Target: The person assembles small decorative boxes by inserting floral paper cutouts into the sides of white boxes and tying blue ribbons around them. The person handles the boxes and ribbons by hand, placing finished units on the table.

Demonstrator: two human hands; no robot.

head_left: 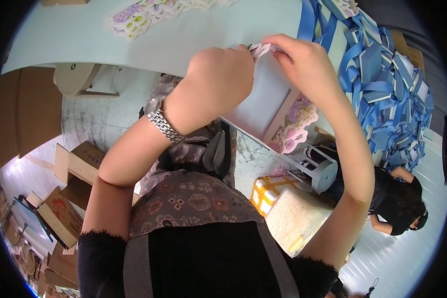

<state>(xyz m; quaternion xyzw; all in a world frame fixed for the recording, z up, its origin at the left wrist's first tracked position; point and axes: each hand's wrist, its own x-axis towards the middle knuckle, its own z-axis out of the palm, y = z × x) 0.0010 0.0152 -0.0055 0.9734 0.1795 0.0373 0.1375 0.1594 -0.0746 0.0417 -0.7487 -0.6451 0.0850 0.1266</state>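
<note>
Little piece in hand: a crumpled-looking pale pink-white scrap (pixel 260 50), held up over the table near its front edge, right between the two hands. Too small and covered to say more.
Right hand (pixel 305 62): thumb and index finger pinched together on the scrap, coming at it from the right side.
Left hand (pixel 221 82): fingers curled in, knuckles up, right up against the scrap's other end. Fingertips are mostly hidden, so I can't tell how tight they are.
Under the hands: a pale flat panel (pixel 263 107), partly covered by them, its near corner poking out past the table edge. A scalloped floral border (pixel 301 119) in pink and purple runs along its right side.
Table: pale blue top (pixel 84 37), with more scalloped floral cutouts (pixel 156 14) lying toward the far side.
Blue stuff: a big heap of small blue boxes (pixel 371 64) tangled up with blue ribbons (pixel 308 22), off to the right.
Wrist: silver link watch (pixel 165 121) on the left one.
Floor: a beige stool (pixel 74 79) left, a grey stool (pixel 324 174) right, a white package with orange tape (pixel 265 191) near that, cardboard boxes (pixel 62 216) lower left.
Company: a person in black (pixel 395 198), far right.
</note>
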